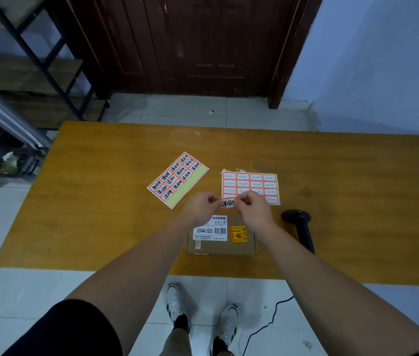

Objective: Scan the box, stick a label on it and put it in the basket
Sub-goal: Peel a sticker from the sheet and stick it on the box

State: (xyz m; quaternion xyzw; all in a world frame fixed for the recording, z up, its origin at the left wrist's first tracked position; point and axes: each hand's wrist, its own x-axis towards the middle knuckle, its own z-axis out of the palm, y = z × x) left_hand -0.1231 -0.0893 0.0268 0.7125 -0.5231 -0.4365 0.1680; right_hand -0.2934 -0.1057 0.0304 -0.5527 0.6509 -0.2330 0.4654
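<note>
A small brown cardboard box (220, 245) lies on the wooden table (100, 214) near its front edge, with a white barcode sticker and an orange sticker on top. Above the box's far edge, my left hand (200, 205) and my right hand (253, 209) pinch one red-bordered label (228, 203) between their fingertips, each at one end. The label hangs in the air, apart from the box. No basket is in view.
Two label sheets lie beyond the box: a written sheet (177, 179) to the left and a blank sheet (250, 185) to the right. A black barcode scanner (299, 227) rests right of the box, its cable trailing to the floor. A metal shelf (23, 68) stands far left.
</note>
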